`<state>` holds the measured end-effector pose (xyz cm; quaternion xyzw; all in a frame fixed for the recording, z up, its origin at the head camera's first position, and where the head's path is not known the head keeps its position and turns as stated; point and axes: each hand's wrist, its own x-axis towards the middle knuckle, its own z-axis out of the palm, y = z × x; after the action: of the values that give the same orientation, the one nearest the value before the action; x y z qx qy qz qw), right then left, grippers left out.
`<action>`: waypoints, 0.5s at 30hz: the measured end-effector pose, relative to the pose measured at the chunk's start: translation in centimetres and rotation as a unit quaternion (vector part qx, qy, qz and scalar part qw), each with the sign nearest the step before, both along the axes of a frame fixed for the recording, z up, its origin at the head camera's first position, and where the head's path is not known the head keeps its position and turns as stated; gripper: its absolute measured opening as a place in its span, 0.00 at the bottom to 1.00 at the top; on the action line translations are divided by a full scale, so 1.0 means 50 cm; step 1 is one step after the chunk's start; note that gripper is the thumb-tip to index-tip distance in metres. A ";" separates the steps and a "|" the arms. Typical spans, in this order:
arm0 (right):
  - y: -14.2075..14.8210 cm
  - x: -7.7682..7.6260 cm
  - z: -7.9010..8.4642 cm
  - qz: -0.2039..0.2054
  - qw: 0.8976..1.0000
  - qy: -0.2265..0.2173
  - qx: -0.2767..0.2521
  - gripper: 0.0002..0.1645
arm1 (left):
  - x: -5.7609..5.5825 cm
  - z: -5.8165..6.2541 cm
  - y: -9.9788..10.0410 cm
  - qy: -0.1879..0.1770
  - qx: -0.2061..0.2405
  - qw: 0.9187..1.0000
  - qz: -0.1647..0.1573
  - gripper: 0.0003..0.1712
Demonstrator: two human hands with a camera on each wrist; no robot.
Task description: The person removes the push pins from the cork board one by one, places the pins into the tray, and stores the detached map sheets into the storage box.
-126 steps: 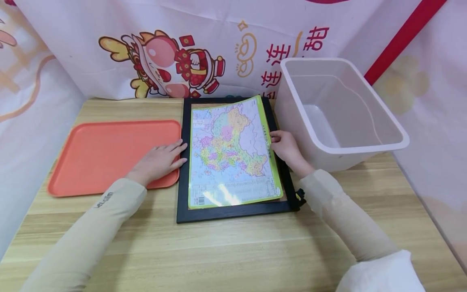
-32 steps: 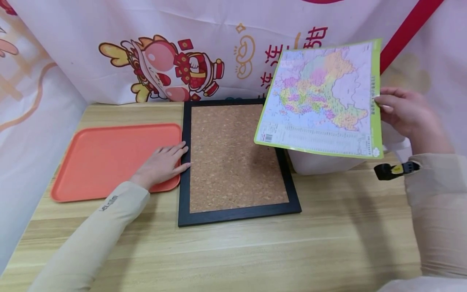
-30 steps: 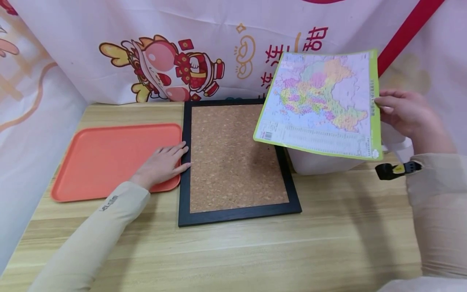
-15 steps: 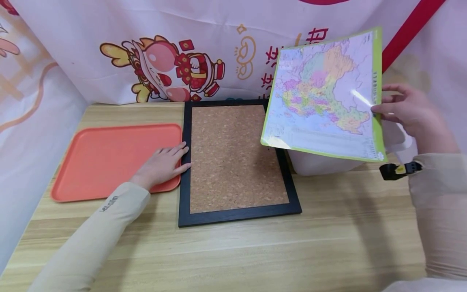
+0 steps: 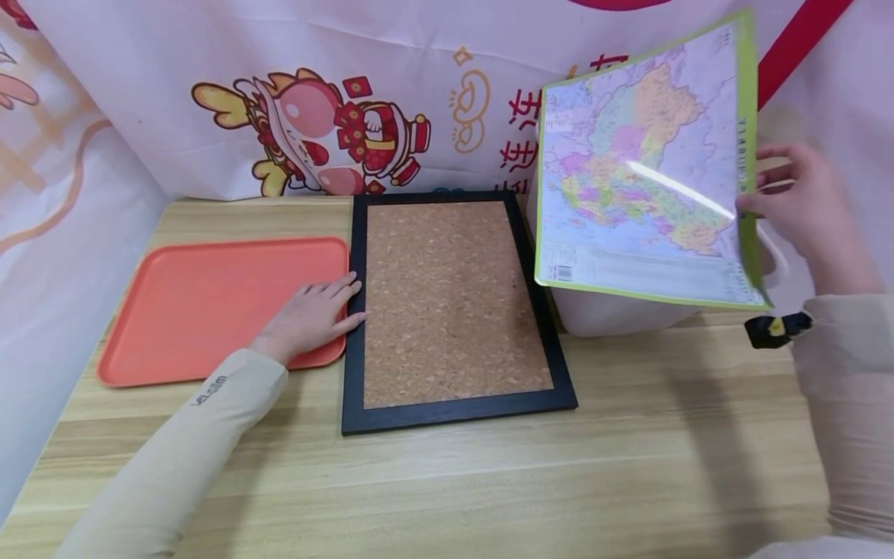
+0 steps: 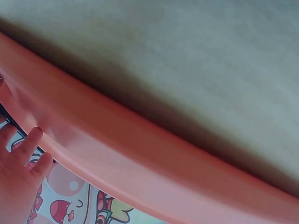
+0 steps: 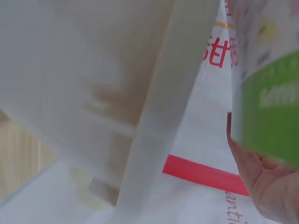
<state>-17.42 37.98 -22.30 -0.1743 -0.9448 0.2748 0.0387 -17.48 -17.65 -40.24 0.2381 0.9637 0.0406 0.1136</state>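
Note:
A flexible map sheet with a green border is held up over the bin at the right. My right hand pinches it by its right edge, thumb in front; the sheet bends along that side. In the right wrist view the map's green margin is close to the camera beside the hand. The black-framed cork board lies flat on the table with its cork bare. My left hand reaches across the tray and rests its extended fingertips on the board's left frame edge.
An orange tray lies left of the board, under my left hand. A pale plastic bin stands to the right, mostly hidden by the map. Printed cloth hangs behind the wooden table.
The map has come off the cork board in my right hand and moved up and right over the bin. In the last second it rose and tilted further. My left hand stays put.

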 end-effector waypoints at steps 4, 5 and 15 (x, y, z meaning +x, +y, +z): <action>0.004 0.002 -0.001 -0.012 1.000 0.004 0.021 0.37 | -0.001 -0.003 0.000 0.002 0.003 1.000 0.001 0.41; 0.006 0.002 0.000 -0.014 1.000 0.005 0.022 0.37 | 0.000 -0.003 0.000 0.001 0.003 1.000 0.002 0.40; 0.021 0.007 0.011 -0.035 0.998 0.023 0.036 0.30 | -0.001 0.001 0.000 -0.010 -0.004 1.000 0.002 0.41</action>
<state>-17.05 39.02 -21.77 -0.1991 -0.9462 0.2432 0.0764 -17.51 -17.63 -40.22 0.2356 0.9631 0.0389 0.1243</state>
